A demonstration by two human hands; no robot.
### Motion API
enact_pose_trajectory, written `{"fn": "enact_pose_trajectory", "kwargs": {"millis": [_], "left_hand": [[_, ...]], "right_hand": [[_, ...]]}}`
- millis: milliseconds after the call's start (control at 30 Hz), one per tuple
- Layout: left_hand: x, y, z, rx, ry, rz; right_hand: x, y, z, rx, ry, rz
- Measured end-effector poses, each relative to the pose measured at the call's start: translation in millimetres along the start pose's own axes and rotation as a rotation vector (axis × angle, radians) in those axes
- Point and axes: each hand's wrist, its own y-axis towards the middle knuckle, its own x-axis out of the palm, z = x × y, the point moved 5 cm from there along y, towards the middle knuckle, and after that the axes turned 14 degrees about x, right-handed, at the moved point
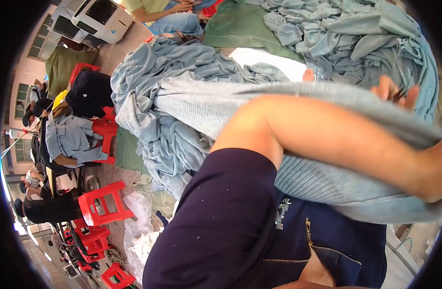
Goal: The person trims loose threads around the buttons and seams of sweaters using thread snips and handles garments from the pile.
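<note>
A large grey-blue knit cloth point(346, 185) with ribbed bands lies across my lap and runs up to the right, blurred by motion. My left arm, in a dark navy sleeve, bends across it. At the right edge only the wrist end of my left hand point(432, 176) shows, lying over the cloth; its fingers are cut off. Beyond the cloth's far edge are the fingers of what looks like my right hand point(387, 89), curled around something small and dark. The cloth hides the rest of that hand.
Heaps of similar grey-blue cloth point(173, 62) lie ahead, with a bigger pile point(346, 33) at far right over a green sheet point(245, 26). Red plastic stools point(103, 202) and a clear plastic bag point(139, 207) stand left. People sit beyond, near a white air cooler point(96, 19).
</note>
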Motion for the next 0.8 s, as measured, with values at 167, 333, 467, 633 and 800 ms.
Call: {"fn": "enact_pose_trajectory", "kwargs": {"millis": [167, 333, 467, 633, 800], "left_hand": [[-150, -197, 81, -0.27, 0.065, 0.204], [-214, -301, 136, -0.653, -0.198, -0.101], [-373, -383, 207, -0.467, 0.821, 0.218], [-459, -516, 307, -0.755, 1.514, -0.078], [-490, -609, 303, -1.171, 1.698, -0.072]], "right_hand": [[-26, -12, 95, 0.537, -0.632, 0.155], [-17, -6, 211, 0.86, -0.7, 0.246], [3, 3, 198, 0.727, -0.575, 0.587], [-15, 3, 188, 0.647, -0.241, 0.651], [-21, 15, 161, 0.378, 0.044, 0.693]]}}
